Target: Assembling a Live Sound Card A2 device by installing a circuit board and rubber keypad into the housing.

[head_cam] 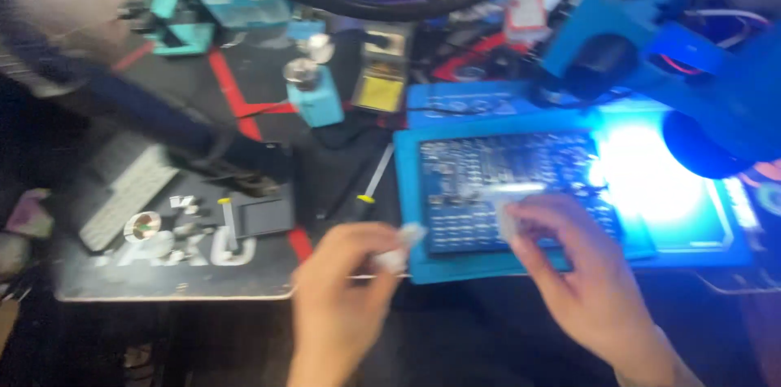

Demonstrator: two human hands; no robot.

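Left hand point(342, 297) pinched a white wad point(399, 247) at the blue mat's point(569, 261) 7 o'clock corner; right hand point(578, 273), at 5 o'clock, pinched a pale, blurred piece point(506, 220) over the mat.

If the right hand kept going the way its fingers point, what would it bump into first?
Probably the blue work mat: the right hand points up-left over the mat's gridded middle, holding something small and pale. The picture is blurry, so depth is uncertain.

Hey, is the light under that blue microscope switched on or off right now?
On. A bright white-blue glow floods the blue work mat directly beneath the microscope, washing out its right half.
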